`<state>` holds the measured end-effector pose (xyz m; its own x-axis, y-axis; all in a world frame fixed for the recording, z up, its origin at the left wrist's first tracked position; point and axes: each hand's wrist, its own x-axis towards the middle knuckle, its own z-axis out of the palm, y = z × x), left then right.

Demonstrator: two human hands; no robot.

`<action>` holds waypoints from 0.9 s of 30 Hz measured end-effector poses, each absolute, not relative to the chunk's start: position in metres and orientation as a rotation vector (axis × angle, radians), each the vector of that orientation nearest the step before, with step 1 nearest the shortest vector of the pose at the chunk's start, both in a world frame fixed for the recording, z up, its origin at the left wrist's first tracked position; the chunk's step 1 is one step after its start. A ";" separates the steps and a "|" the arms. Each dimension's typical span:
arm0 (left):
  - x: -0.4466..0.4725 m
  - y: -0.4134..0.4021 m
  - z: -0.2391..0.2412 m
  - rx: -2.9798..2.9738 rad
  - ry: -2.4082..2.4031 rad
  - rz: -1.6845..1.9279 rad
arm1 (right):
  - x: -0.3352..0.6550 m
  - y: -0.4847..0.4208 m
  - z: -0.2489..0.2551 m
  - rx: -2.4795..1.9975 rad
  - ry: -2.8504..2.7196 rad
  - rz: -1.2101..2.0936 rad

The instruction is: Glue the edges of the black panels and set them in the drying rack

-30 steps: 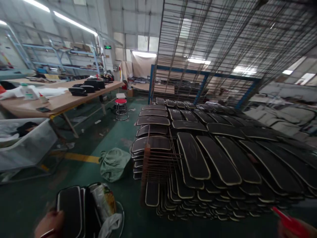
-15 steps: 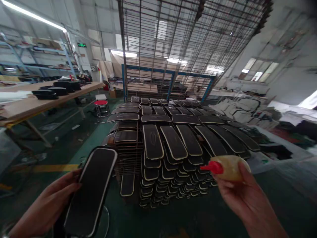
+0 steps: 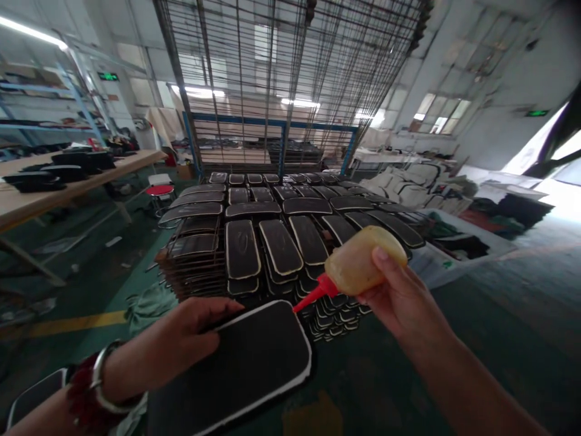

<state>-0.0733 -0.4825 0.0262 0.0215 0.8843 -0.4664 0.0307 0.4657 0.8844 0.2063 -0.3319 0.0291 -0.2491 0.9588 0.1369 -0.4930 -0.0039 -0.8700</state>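
My left hand grips the far edge of a black pad with a pale rim, held flat low in front of me. My right hand is closed round a yellowish squeeze bottle tilted downward. Its red nozzle points at the pad's upper right corner, almost touching the rim. A bracelet and red beads sit on my left wrist.
Behind the pad, wire racks carry stacks of several similar black pads. A tall wire grid stands behind them. A wooden table with more pads runs along the left, and a red stool stands beside it. Pale cushions are piled at the right.
My left hand has turned the pad from upright to flat and brought it toward the middle. My right hand has raised the bottle and swung its nozzle down to the pad's corner.
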 end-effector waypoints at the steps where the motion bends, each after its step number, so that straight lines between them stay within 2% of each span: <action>1: -0.073 -0.483 0.027 0.890 1.398 0.795 | 0.208 -0.332 0.030 -0.616 -1.070 1.544; 11: -0.066 -0.484 0.042 1.059 1.267 0.636 | 0.211 -0.330 0.026 -0.511 -1.190 1.586; 27: -0.075 -0.481 0.036 1.006 1.284 0.816 | 0.224 -0.342 0.018 -0.575 -1.196 1.570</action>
<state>-0.0747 -0.4810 0.0358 0.1301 0.9187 -0.3730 0.0521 0.3694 0.9278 0.2237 -0.3418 0.0183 -0.3516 0.9141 0.2019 -0.4370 0.0304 -0.8990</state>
